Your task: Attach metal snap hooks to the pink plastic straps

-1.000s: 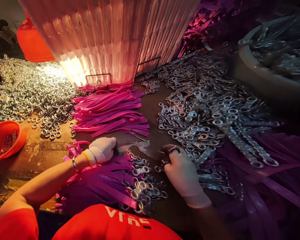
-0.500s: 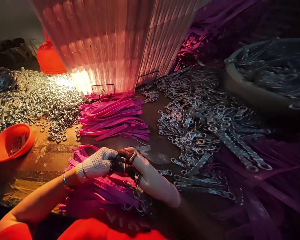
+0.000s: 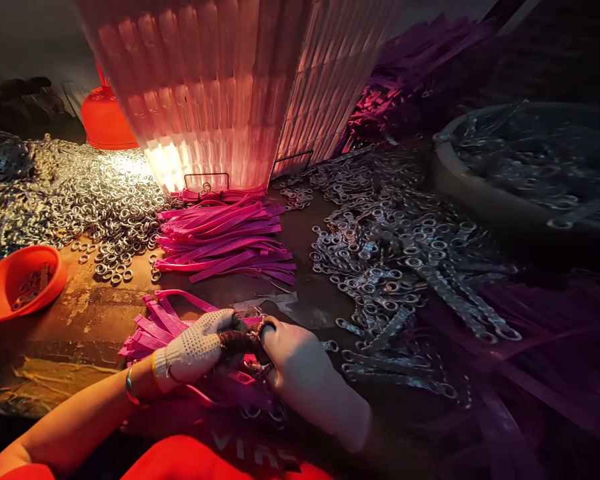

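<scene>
My left hand (image 3: 200,347), in a white dotted glove with dark fingertips, is closed in front of my body. Its fingers meet those of my right hand (image 3: 300,367), which has dark wrapping on its fingertips. Between them are small metal fittings (image 3: 257,367) and what looks like the end of a pink strap; my fingers hide most of it. Under and behind my hands lies a loose bundle of pink straps (image 3: 155,323), some with metal rings at their ends. A second, neater bundle of pink straps (image 3: 225,237) lies just beyond.
Metal rings (image 3: 123,227) are heaped at the left under a red lamp (image 3: 107,120). An orange bowl (image 3: 55,283) stands nearby. Twisted chains with ring ends (image 3: 380,267) cover the right side. A large tub (image 3: 445,143) stands beyond. A corrugated translucent screen (image 3: 220,100) rises at the back.
Both hands have moved slightly down. My right hand has turned so that its back faces up more, its fingertips closing around the metal fittings. The view has shifted a little.
</scene>
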### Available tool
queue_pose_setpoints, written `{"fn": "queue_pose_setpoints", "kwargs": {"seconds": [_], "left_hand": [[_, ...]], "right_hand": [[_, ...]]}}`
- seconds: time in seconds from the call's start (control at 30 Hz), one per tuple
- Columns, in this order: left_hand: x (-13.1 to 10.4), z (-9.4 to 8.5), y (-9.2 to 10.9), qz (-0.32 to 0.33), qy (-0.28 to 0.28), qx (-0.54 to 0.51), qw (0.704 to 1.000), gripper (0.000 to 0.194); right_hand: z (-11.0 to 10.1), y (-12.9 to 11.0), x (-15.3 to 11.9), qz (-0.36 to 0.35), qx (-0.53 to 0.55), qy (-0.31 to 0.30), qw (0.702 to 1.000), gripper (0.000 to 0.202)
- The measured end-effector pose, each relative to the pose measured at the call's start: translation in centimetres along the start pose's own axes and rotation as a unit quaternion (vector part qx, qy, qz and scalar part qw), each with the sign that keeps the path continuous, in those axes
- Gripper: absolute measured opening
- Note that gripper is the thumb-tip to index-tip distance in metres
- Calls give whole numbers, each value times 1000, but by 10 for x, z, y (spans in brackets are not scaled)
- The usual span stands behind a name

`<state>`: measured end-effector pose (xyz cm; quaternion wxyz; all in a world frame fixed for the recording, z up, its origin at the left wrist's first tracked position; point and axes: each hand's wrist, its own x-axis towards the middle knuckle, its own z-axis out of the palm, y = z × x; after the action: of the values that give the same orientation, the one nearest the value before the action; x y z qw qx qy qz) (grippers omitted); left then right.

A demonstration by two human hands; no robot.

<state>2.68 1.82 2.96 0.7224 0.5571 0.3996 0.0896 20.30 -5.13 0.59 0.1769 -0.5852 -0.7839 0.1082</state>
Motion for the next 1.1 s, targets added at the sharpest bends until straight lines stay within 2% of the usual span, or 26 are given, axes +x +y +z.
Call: {"fn": "queue_pose_setpoints", "kwargs": {"seconds": [0.03, 0.17, 0.27, 0.33, 0.4, 0.5, 0.6, 0.67, 0.73, 0.87, 0.97, 1.03, 1.1], "left_hand": [[3, -2, 0, -5, 0, -22, 1000, 37], [17, -17, 4, 5, 30, -99, 995, 37], [19, -27, 11, 21, 21, -19, 999, 31], [16, -29, 14, 21, -16, 53, 998, 28], [13, -30, 14, 21, -53, 92, 994, 25], [12, -27, 8, 1, -33, 89, 995, 29], [17, -24, -3, -29, 32, 16, 999, 39], [21, -23, -10, -30, 64, -58, 996, 38], [25, -24, -15, -37, 71, -148, 986, 32], [27, -28, -21, -66, 64, -278, 956, 22], [26, -29, -24, -95, 81, -317, 940, 20], [24, -28, -25, -113, 95, -331, 932, 24], [21, -25, -23, -114, 89, -325, 935, 27]], "right_hand": [[-2, -3, 0, 0, 16, -12, 1000, 5], [0, -13, -2, -35, 20, -34, 999, 4], [4, -8, 2, -14, 18, -31, 999, 12], [2, -1, 8, -1, 39, -39, 998, 12], [-1, 7, 13, -16, 44, -51, 998, 11], [-1, 13, 18, -35, 26, -67, 997, 11], [8, 13, 21, -13, 108, -68, 992, 10], [14, 16, 24, 13, 178, -74, 981, 17], [17, 24, 33, 48, 192, -73, 978, 25], [21, 52, 64, 106, 47, -3, 993, 15], [29, 69, 84, 102, -33, -9, 994, 13], [33, 75, 88, 113, 15, -10, 993, 13], [34, 77, 82, 145, 177, -3, 973, 15]]}}
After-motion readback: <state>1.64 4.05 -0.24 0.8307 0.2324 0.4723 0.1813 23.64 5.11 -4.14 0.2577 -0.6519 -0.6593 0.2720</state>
